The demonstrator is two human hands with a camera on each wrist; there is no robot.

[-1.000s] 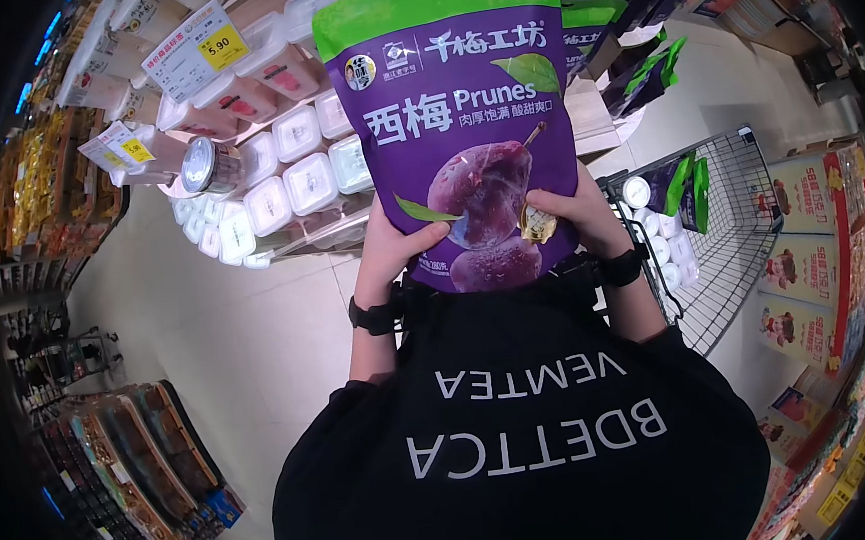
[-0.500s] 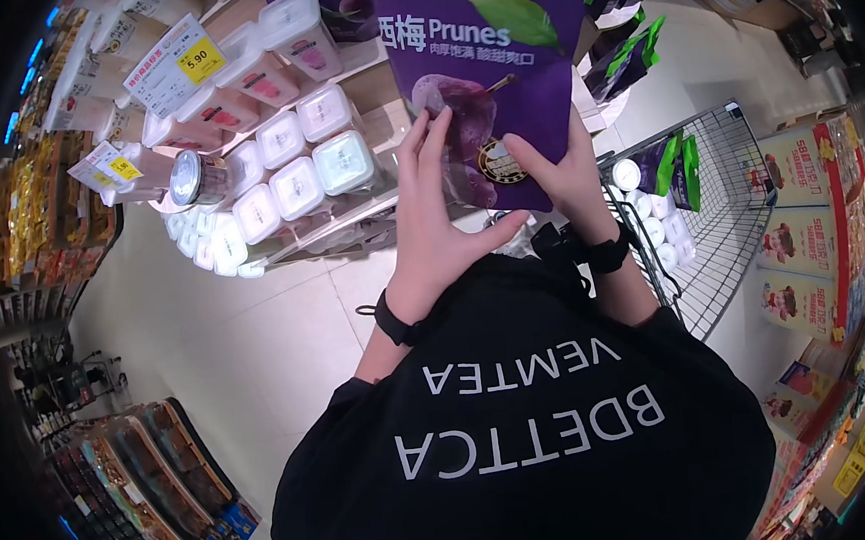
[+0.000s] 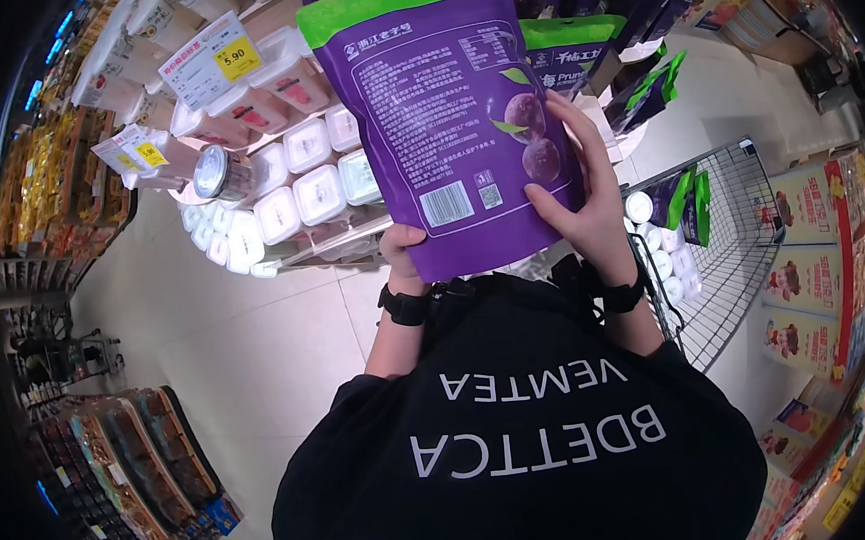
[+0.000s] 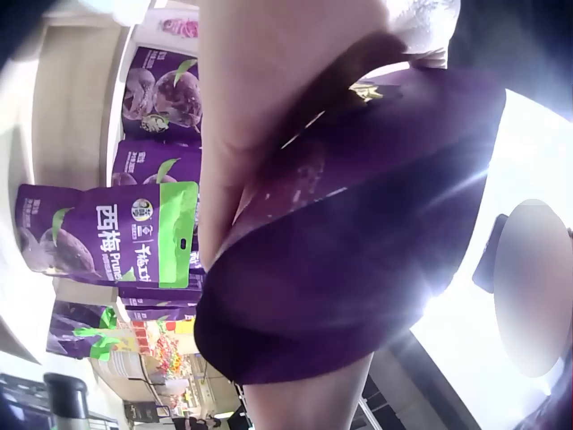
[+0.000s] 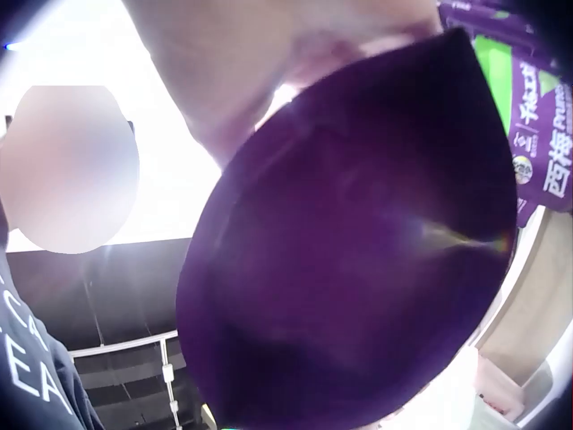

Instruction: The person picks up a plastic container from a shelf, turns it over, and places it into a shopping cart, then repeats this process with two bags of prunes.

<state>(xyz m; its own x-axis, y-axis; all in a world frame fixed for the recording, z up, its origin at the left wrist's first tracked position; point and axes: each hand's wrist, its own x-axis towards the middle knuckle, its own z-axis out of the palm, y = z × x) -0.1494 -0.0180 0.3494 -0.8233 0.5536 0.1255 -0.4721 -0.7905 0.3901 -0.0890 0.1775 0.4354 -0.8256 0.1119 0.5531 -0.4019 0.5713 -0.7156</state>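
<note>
A purple prune bag (image 3: 458, 138) with a green top band is held up in front of the chest, its back panel of small print and barcode facing me. The left hand (image 3: 404, 257) grips its lower left edge, thumb on the near face and fingers hidden behind. At the right edge the right hand (image 3: 590, 194) holds it, with the thumb over the printed face and the fingers along the side. Both wrist views show the bag's rounded dark bottom close up, with the left hand (image 4: 277, 98) along its side in the left wrist view.
Several more prune bags (image 3: 573, 54) stand on the display behind. White-lidded tubs (image 3: 297, 199) fill the shelf to the left, near a price sign (image 3: 213, 65). A wire shopping cart (image 3: 740, 218) at the right carries prune bags and white-lidded containers. Stacked cartons (image 3: 803, 264) line the far right.
The bag has been turned from its front with the large prune picture to its back. The left hand let go midway, fingers spread, and now grips the lower left edge.
</note>
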